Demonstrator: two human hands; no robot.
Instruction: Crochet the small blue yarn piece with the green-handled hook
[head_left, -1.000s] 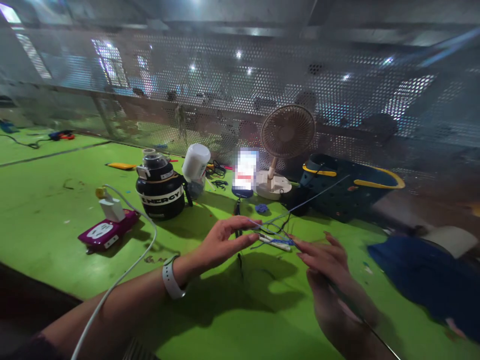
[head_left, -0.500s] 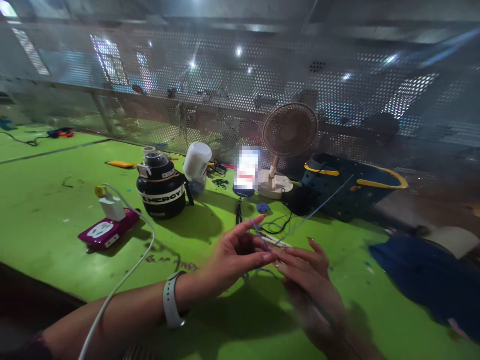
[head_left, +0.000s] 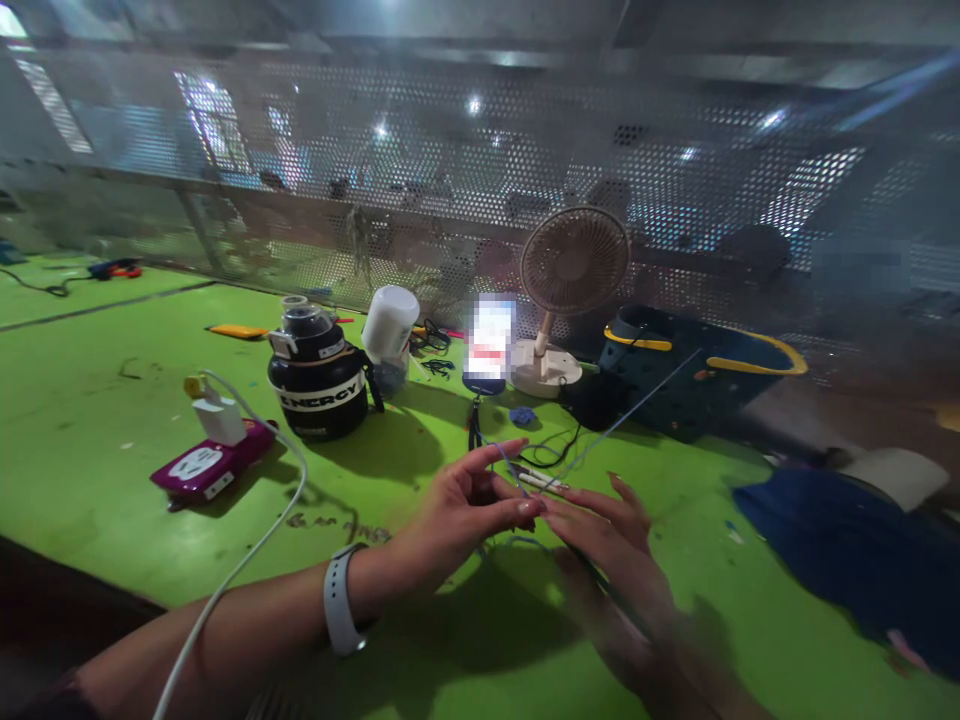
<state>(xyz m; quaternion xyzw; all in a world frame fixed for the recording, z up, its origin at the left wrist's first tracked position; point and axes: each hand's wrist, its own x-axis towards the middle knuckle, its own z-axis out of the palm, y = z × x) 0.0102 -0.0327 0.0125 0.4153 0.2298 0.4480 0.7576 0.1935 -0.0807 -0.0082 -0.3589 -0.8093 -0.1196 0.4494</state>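
Note:
Light blue yarn (head_left: 628, 413) runs from the dark basket down to my hands and loops over the raised index finger of my left hand (head_left: 480, 500). The thumb and other fingers of that hand pinch the yarn, and the stitches between them are too small to make out. My right hand (head_left: 611, 545) is closed on a thin dark crochet hook (head_left: 600, 577), its shaft lying along the palm and its tip hidden at the left fingertips. The fingertips of both hands meet just above the green table (head_left: 420, 640). A small blue-purple crocheted piece (head_left: 522, 415) lies beyond them.
Behind my hands stand a phone (head_left: 489, 340), a beige fan (head_left: 576, 262) and the dark basket (head_left: 667, 385). A black flask (head_left: 319, 385), a white bottle (head_left: 390, 320) and a purple power strip (head_left: 214, 465) with a white cable are leftward. Dark blue cloth (head_left: 840, 550) lies right.
The view has shifted slightly, so everything sits a little further left. Both hands keep their hold, with the fingertips still together and the yarn still over the left index finger.

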